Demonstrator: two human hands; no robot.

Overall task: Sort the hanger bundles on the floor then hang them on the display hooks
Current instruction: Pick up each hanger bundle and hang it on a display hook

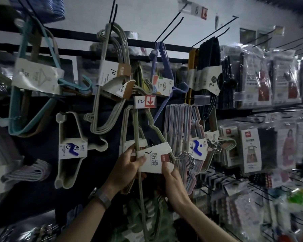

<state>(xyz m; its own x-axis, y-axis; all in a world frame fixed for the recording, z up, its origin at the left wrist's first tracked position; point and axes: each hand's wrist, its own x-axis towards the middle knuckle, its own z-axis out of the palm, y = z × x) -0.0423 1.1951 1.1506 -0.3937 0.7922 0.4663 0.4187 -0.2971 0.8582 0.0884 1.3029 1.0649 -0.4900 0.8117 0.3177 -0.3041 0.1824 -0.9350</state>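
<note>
Head view: your left grip (128,165) holds the green hanger bundle (136,130). Your right grip (171,180) pinches its paper sleeve (156,159) at the lower edge.

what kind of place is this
Probably a shop's housewares aisle: banded hanger bundles on black display hooks, a price tag with a red arrow, and packaged aprons at the right.
</note>
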